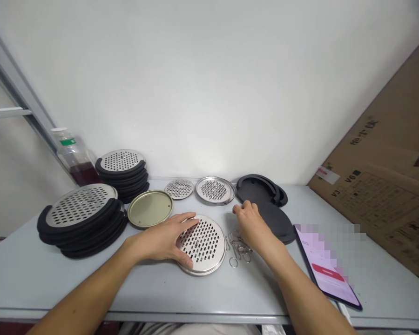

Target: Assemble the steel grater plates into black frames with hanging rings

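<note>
My left hand (165, 239) holds a round perforated metal disc (207, 246) lying on the table in front of me, thumb at its near edge and fingers over its far left part. To its right, my right hand (249, 221) is raised with curled fingers; what they hold, if anything, is hidden. Beneath that hand lies a small heap of metal wire pieces with ring ends (239, 251). A flat black disc (277, 221) is just right of the hand. Left of the metal disc sits a shallow gold-coloured round tray (150, 208).
Stacks of black holders with perforated tops (80, 214) (122, 170) stand left, near a jar of dark liquid (78, 163). More perforated discs (179, 189) (214, 190) and black curved parts (260, 186) lie along the wall. A tablet (324, 265) and a carton (377, 186) are right.
</note>
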A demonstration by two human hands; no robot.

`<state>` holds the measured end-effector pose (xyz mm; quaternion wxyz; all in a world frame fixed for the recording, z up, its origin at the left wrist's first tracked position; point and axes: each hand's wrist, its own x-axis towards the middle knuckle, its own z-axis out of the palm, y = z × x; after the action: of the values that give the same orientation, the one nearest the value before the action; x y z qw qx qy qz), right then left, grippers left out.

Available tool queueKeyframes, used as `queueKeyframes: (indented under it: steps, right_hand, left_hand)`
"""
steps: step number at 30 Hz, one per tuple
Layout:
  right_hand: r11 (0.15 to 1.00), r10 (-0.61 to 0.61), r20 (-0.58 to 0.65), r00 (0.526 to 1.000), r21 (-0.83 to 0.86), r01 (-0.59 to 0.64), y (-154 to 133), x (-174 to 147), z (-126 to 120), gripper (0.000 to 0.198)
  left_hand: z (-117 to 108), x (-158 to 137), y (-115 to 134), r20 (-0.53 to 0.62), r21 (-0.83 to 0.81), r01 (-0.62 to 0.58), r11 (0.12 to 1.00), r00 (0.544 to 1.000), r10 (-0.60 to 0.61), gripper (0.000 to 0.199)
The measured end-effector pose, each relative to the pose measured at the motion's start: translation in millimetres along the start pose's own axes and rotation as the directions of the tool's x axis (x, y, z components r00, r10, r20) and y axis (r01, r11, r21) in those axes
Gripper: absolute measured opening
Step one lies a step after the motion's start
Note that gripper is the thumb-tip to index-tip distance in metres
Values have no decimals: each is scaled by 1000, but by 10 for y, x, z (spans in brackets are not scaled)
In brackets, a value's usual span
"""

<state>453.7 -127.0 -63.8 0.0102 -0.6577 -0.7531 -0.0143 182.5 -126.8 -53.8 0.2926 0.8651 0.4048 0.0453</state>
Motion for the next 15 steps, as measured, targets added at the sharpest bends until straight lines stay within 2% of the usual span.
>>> queueKeyframes:
  steps: [7, 10, 15]
  right_hand:
    - [994, -91, -161, 983, 41, 98, -153, -63, 3, 56]
    - [979, -140, -246, 959, 109, 171, -256, -83, 30, 55]
    - [920, -218, -322, 921, 248, 304, -334, -87, 91, 48]
  left_hand:
    - [5, 4, -2, 6, 7, -2, 1000, 1000, 2, 104]
    - [19, 11, -3, -4, 12, -8, 1000, 1000, 8, 103]
    - [38, 15, -9, -9, 19, -34, 999, 999, 34, 98]
